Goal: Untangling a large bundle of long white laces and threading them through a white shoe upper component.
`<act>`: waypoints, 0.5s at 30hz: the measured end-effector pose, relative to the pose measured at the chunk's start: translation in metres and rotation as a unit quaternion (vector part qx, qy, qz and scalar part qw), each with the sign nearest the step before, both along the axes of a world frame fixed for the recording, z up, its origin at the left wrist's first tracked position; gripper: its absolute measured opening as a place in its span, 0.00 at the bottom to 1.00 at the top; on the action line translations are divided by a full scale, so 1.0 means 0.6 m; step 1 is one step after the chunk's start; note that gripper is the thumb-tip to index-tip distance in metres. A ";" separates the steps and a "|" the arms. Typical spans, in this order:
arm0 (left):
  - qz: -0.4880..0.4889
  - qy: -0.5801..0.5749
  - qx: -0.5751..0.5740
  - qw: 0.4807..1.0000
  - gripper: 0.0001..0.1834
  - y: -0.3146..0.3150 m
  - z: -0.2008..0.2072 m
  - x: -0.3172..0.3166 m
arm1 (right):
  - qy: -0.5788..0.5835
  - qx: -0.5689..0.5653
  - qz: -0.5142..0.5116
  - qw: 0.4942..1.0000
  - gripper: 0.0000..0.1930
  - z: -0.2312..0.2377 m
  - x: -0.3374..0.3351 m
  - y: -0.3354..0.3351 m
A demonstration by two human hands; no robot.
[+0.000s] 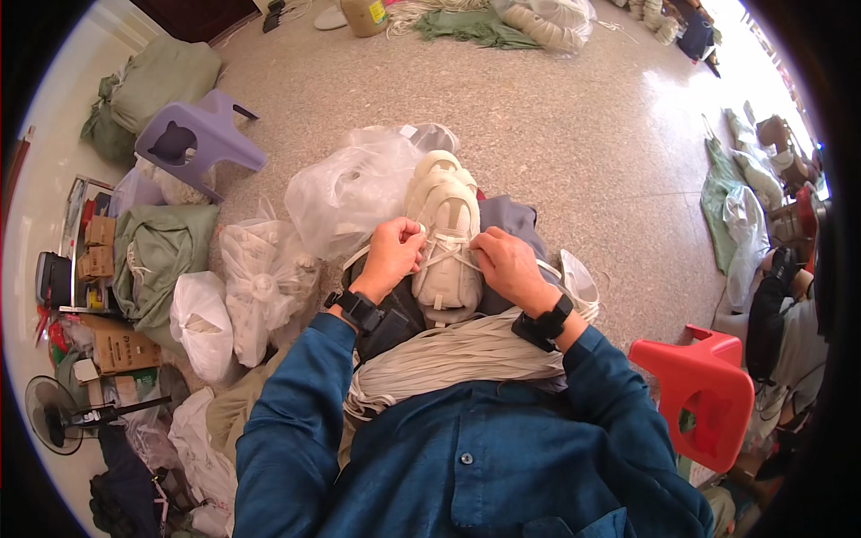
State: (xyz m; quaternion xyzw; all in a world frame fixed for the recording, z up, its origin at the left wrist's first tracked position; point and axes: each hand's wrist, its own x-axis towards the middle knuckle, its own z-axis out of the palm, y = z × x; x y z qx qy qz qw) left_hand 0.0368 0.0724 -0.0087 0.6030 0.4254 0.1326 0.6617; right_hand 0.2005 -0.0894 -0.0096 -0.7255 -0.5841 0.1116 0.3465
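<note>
A cream shoe upper [446, 285] lies in front of me, its toe end toward my body and a white shoelace [446, 244] threaded across it. At its left edge, my left hand [395, 257] pinches one side of the lace. My right hand [512, 267] has thumb and forefinger closed on the lace at the other side. Beyond the shoe, more cream uppers [439, 175] are stacked in a row. Across my lap rests a thick bundle of loose cream laces [453, 366]. Both wrists wear black straps with small devices.
A clear plastic bag [345, 193] lies beyond my left hand, with filled white bags [263, 278] nearer. A purple stool [202, 139] stands far left, a red stool [700, 386] at right. Green sacks [166, 260] and a fan [58, 414] line the left. Bags and shoes crowd the right edge.
</note>
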 end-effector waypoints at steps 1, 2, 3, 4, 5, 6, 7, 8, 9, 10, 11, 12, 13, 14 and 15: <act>-0.019 0.007 0.081 0.997 0.06 0.002 -0.006 0.000 | 0.001 0.006 -0.002 1.000 0.05 -0.001 0.000 0.000; -0.039 0.013 0.161 0.986 0.05 0.004 -0.011 -0.001 | 0.001 0.006 -0.002 1.000 0.05 -0.001 -0.001 0.000; -0.038 0.014 0.162 0.986 0.05 0.005 -0.015 -0.004 | 0.003 0.007 -0.002 1.000 0.05 0.001 -0.002 0.000; -0.055 0.020 0.202 0.978 0.05 0.004 -0.011 -0.003 | 0.004 0.008 -0.005 1.000 0.05 0.001 -0.002 -0.001; -0.071 0.027 0.243 0.967 0.05 0.003 -0.007 -0.001 | 0.003 0.008 -0.006 1.000 0.05 0.000 0.000 -0.002; -0.072 0.026 0.243 0.967 0.05 0.002 -0.003 0.001 | 0.003 0.003 -0.006 1.000 0.04 -0.002 0.002 -0.003; -0.094 0.025 0.259 0.961 0.05 0.001 -0.002 0.000 | 0.004 -0.001 -0.004 1.000 0.03 -0.002 0.002 -0.003; -0.115 0.023 0.275 0.954 0.05 0.000 -0.001 0.000 | 0.003 0.000 -0.004 1.000 0.03 -0.003 0.002 -0.002; -0.115 0.023 0.276 0.954 0.05 -0.003 0.000 0.002 | 0.007 0.000 -0.003 1.000 0.03 -0.003 0.002 -0.002; -0.126 0.030 0.383 0.915 0.06 -0.008 0.000 0.004 | 0.011 0.000 -0.003 1.000 0.03 -0.003 0.001 -0.002; -0.135 0.036 0.485 0.863 0.07 -0.013 0.000 0.004 | 0.011 0.001 -0.004 1.000 0.03 -0.004 0.000 -0.002; -0.136 0.036 0.486 0.863 0.07 -0.015 0.002 -0.002 | 0.017 0.008 -0.001 1.000 0.03 -0.005 -0.001 -0.001; -0.124 0.048 0.438 0.889 0.08 -0.015 0.013 -0.005 | 0.022 0.016 -0.001 1.000 0.03 -0.006 0.001 -0.001; -0.114 0.060 0.388 0.913 0.09 -0.020 0.028 -0.006 | 0.021 0.016 -0.005 1.000 0.03 -0.008 0.003 -0.002; -0.118 0.058 0.388 0.912 0.09 -0.030 0.041 -0.007 | 0.030 0.031 -0.012 0.999 0.03 -0.009 0.004 -0.004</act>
